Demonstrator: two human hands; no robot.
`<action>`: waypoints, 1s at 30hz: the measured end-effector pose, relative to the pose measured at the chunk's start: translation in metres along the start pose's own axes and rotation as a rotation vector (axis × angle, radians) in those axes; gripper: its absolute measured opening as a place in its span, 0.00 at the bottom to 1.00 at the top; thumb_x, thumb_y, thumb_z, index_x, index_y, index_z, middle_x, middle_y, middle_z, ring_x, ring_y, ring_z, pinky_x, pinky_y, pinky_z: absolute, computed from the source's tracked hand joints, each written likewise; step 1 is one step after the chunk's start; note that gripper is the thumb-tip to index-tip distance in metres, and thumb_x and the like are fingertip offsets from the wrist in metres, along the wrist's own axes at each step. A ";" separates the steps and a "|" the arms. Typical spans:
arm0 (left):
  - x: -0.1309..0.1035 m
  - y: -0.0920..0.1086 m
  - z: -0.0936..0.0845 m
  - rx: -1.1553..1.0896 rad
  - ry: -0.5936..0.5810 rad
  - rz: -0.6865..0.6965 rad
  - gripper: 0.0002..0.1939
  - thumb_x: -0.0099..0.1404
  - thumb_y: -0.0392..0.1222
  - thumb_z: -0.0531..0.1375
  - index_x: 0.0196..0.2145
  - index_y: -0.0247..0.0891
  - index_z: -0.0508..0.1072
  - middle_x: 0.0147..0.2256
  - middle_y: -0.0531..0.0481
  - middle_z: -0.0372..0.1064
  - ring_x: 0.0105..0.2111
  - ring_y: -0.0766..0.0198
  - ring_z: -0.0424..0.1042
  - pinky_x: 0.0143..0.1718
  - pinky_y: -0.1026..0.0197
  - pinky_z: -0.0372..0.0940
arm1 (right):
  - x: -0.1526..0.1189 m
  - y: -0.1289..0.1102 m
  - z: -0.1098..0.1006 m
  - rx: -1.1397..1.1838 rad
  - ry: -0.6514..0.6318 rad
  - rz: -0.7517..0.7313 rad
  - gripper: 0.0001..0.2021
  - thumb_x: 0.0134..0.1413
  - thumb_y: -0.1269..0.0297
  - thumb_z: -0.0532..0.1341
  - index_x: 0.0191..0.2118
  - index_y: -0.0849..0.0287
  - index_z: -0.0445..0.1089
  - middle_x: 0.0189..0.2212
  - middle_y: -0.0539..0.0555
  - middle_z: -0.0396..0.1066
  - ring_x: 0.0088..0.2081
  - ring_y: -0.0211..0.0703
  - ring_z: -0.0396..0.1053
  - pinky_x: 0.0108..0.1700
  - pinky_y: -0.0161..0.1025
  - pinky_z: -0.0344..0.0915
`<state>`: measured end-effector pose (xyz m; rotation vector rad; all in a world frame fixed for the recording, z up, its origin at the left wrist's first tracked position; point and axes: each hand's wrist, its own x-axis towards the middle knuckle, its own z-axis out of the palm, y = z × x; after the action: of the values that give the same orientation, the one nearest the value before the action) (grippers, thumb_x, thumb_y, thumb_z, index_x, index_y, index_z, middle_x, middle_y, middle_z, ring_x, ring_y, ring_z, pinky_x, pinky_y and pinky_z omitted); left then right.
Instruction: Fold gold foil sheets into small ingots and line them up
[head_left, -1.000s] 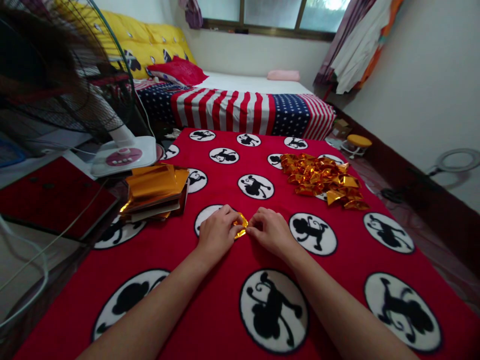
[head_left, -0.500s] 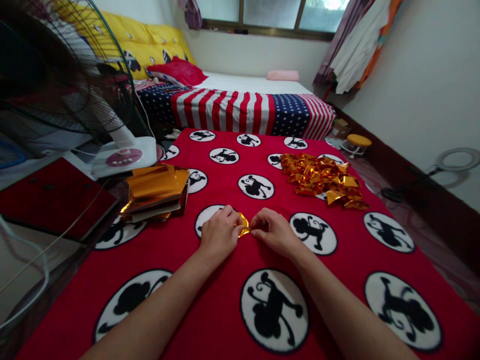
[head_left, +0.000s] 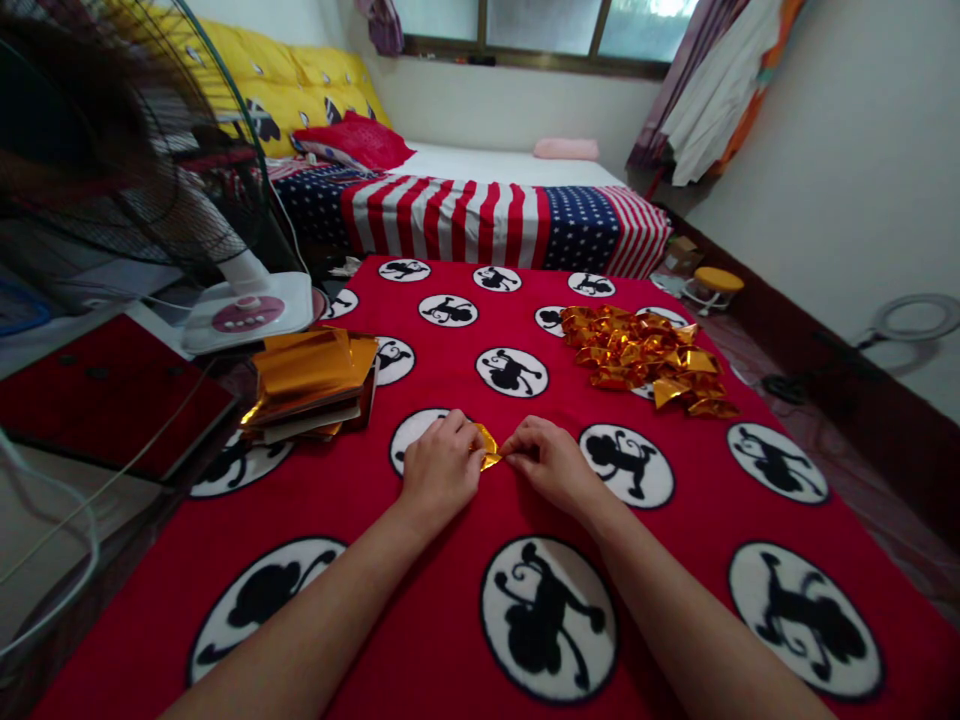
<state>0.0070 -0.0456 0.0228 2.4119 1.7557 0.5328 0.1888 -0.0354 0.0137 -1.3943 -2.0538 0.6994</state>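
Between my two hands, low over the red cloth [head_left: 510, 325], is a small piece of shiny gold foil paper [head_left: 489, 447], partly hidden by fingers. My left hand [head_left: 444, 455] is closed on its left side. With thumb and fingertips, my right hand [head_left: 546, 455] pinches the foil's right corner. To the left lies a stack of flat gold foil sheets [head_left: 307, 375], uneven at its edges. Farther off on the right spreads a heap of folded gold foil pieces [head_left: 637, 350].
An electric fan [head_left: 247, 300] stands at the left beside a dark red board [head_left: 112, 390], with white cables [head_left: 90, 530] nearby. Beyond the cloth is a bed [head_left: 480, 215] with a striped cover. A yellow-topped stool [head_left: 718, 280] and a ring light [head_left: 919, 318] are at the right.
The foil's right corner now shows more pointed between my hands. My hands have barely shifted, and the stack and heap stay as they were.
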 end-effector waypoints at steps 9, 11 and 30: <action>-0.001 0.001 0.000 0.001 0.003 0.001 0.02 0.63 0.38 0.58 0.32 0.42 0.70 0.38 0.49 0.68 0.40 0.58 0.68 0.33 0.59 0.60 | 0.000 -0.003 0.000 -0.008 0.032 0.049 0.07 0.48 0.77 0.63 0.29 0.57 0.75 0.30 0.49 0.70 0.33 0.39 0.67 0.37 0.36 0.61; -0.001 0.000 0.000 0.004 0.003 -0.003 0.02 0.63 0.38 0.59 0.32 0.42 0.70 0.38 0.49 0.68 0.40 0.58 0.68 0.33 0.59 0.60 | 0.000 -0.004 -0.001 -0.001 0.037 0.065 0.09 0.46 0.78 0.62 0.29 0.57 0.75 0.29 0.49 0.70 0.32 0.38 0.66 0.36 0.35 0.61; 0.000 0.002 0.002 0.039 -0.004 -0.026 0.02 0.63 0.40 0.58 0.32 0.41 0.69 0.38 0.51 0.68 0.40 0.60 0.68 0.34 0.59 0.57 | 0.005 -0.004 -0.001 -0.036 0.015 0.107 0.06 0.48 0.75 0.63 0.28 0.57 0.76 0.28 0.49 0.70 0.31 0.38 0.67 0.33 0.34 0.59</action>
<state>0.0090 -0.0463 0.0214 2.4107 1.8098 0.4942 0.1853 -0.0321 0.0185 -1.5345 -2.0014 0.6971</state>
